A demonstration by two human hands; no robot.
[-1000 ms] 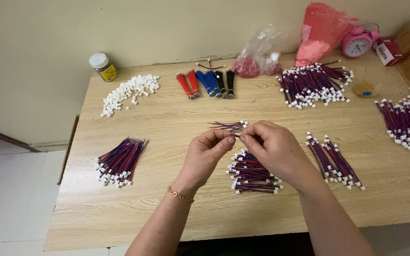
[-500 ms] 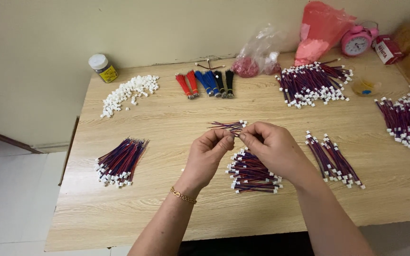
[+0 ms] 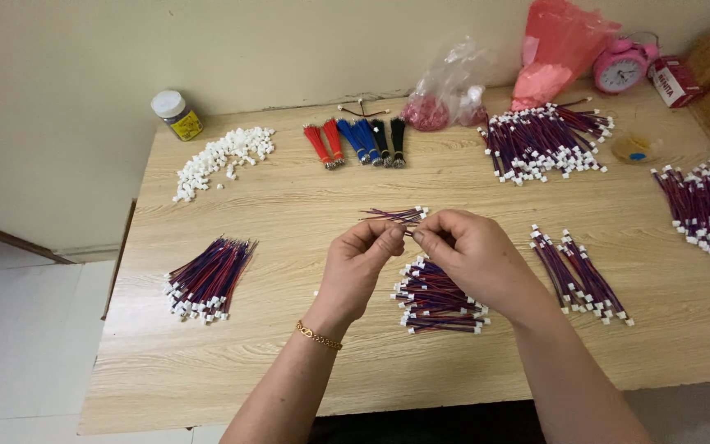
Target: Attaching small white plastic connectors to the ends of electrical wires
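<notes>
My left hand [image 3: 359, 265] and my right hand [image 3: 470, 253] meet above the middle of the wooden table [image 3: 306, 362]. Together they pinch a small bundle of thin red-and-blue wires [image 3: 394, 216] that sticks out to the left past the fingertips. Just beneath the hands lies a pile of wires with white connectors [image 3: 435, 298]. A gold bracelet [image 3: 317, 335] sits on my left wrist.
More wire piles lie at the left [image 3: 207, 278], right of centre [image 3: 581, 275], back [image 3: 540, 141] and far right [image 3: 708, 205]. Loose white connectors [image 3: 222, 158], coloured wire tassels [image 3: 357, 141], a jar [image 3: 176, 114], plastic bags [image 3: 454, 86] and a pink clock [image 3: 620, 70] line the back.
Both hands stay pinched together on the wire bundle at the table's middle; only slight finger movement shows.
</notes>
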